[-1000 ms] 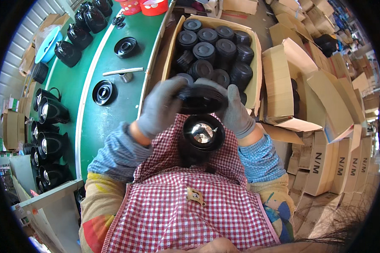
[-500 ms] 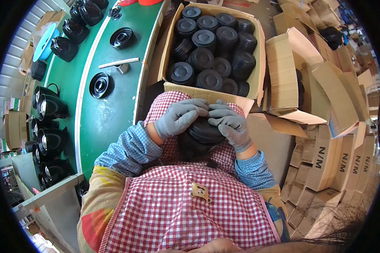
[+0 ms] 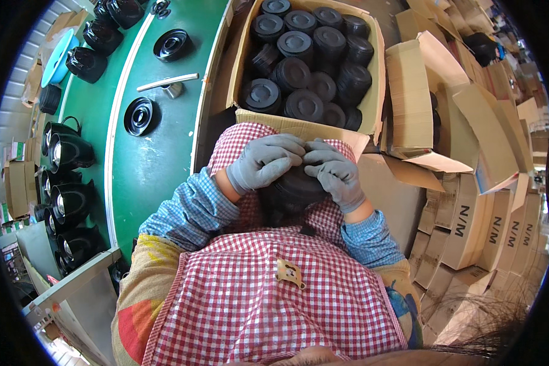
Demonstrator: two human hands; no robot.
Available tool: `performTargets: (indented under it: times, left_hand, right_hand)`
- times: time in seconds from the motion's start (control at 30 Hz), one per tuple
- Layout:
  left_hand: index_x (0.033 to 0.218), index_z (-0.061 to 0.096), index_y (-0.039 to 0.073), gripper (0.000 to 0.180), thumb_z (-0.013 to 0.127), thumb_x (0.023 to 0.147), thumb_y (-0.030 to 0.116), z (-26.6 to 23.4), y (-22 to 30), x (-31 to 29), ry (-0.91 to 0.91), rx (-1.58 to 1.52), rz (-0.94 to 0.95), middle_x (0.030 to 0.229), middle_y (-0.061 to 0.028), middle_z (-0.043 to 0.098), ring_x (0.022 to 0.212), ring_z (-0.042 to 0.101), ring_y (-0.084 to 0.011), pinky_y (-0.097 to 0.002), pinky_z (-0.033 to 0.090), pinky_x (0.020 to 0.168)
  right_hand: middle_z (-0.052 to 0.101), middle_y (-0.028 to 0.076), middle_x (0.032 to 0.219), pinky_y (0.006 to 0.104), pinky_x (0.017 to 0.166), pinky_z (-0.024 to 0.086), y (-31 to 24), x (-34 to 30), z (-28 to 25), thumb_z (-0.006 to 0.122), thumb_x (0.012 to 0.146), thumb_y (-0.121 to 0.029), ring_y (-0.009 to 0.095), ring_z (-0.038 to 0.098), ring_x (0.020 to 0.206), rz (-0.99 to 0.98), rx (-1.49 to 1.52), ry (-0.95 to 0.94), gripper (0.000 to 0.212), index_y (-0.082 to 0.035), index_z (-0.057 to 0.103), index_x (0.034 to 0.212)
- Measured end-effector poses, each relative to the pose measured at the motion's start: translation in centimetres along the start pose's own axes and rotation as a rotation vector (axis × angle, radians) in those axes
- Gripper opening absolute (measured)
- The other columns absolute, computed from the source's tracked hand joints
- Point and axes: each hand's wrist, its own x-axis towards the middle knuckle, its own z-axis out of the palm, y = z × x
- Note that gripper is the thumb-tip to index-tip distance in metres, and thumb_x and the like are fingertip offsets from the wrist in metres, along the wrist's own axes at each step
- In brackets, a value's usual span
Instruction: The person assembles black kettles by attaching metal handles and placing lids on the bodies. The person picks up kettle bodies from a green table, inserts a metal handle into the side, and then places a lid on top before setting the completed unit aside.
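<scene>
Between my knees, against the checked apron (image 3: 250,287), sits a dark, glossy round vessel with a ribbed black round top (image 3: 293,192). My left hand (image 3: 265,161), in a grey glove, is curled over the far left of that top. From the far right, my grey-gloved right hand (image 3: 337,174) grips the same rim, fingers bent. The fingertips of both hands almost meet and cover the far edge, so exactly what they pinch is hidden. Just beyond my hands stands an open carton (image 3: 305,125) full of black round lids (image 3: 294,46), several of them stacked.
On the green workbench (image 3: 155,168) at left are two black ring-shaped parts (image 3: 140,116) and a metal piece with a long flat bar (image 3: 168,83). Several black jugs (image 3: 70,152) line its far side, near a blue basin (image 3: 60,58). Cartons (image 3: 409,91) crowd the right.
Both hands stay on the black top, their fingers slightly shifted. The vessel's top seems tilted a little differently. The whole view has moved slightly.
</scene>
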Motion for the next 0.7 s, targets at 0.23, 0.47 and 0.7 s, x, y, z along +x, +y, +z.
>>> performTargets:
  times: [0.23, 0.47, 0.7]
  left_hand:
    - [0.100, 0.072, -0.003, 0.028, 0.053, 0.102, 0.017, 0.1, 0.0, 0.4, 0.036, 0.056, -0.025, 0.112, -0.0189, 0.069, 0.108, 0.067, -0.0349, -0.0430, 0.051, 0.100]
    - [0.099, 0.072, -0.004, 0.033, 0.051, 0.104, 0.022, 0.2, 0.1, 0.6, 0.023, -0.008, -0.110, 0.113, -0.0190, 0.069, 0.111, 0.066, -0.0358, -0.0451, 0.050, 0.101]
    - [0.103, 0.072, -0.001, 0.018, 0.060, 0.099, 0.013, 0.3, 0.3, 0.9, -0.027, 0.122, 0.076, 0.114, -0.0180, 0.070, 0.106, 0.068, -0.0342, -0.0413, 0.055, 0.097]
  right_hand:
    - [0.072, 0.014, 0.115, 0.0466, 0.113, 0.040, -0.1, 0.3, 0.7, 0.061, 0.084, -0.005, 0.032, 0.060, 0.124, -0.001, -0.038, 0.088, 0.019, 0.000, 0.078, 0.091]
    - [0.074, 0.014, 0.109, 0.0458, 0.112, 0.043, -0.4, 0.4, 0.8, 0.061, 0.080, 0.000, 0.031, 0.064, 0.115, -0.039, -0.048, 0.141, 0.016, 0.001, 0.075, 0.087]
    - [0.072, 0.014, 0.109, 0.0450, 0.111, 0.043, 0.8, 0.3, 0.0, 0.061, 0.080, 0.000, 0.032, 0.063, 0.118, -0.055, -0.037, 0.045, 0.014, 0.001, 0.074, 0.086]
